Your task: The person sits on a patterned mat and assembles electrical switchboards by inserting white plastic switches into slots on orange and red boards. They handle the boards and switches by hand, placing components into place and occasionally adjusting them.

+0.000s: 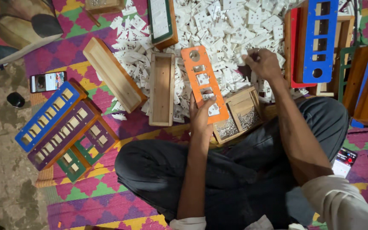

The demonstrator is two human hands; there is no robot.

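Fingers of left hand (201,115) clamped on orange panel's (204,81) lower end, right hand (264,64) fingers pinched in white switch pile (231,25)

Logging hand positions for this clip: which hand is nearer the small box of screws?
Left. The left hand grips the orange panel right beside the box of screws; the right hand is farther up, in the white parts pile.

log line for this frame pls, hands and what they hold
left hand holds orange panel | right hand picks in white switch pile | screw box at knee
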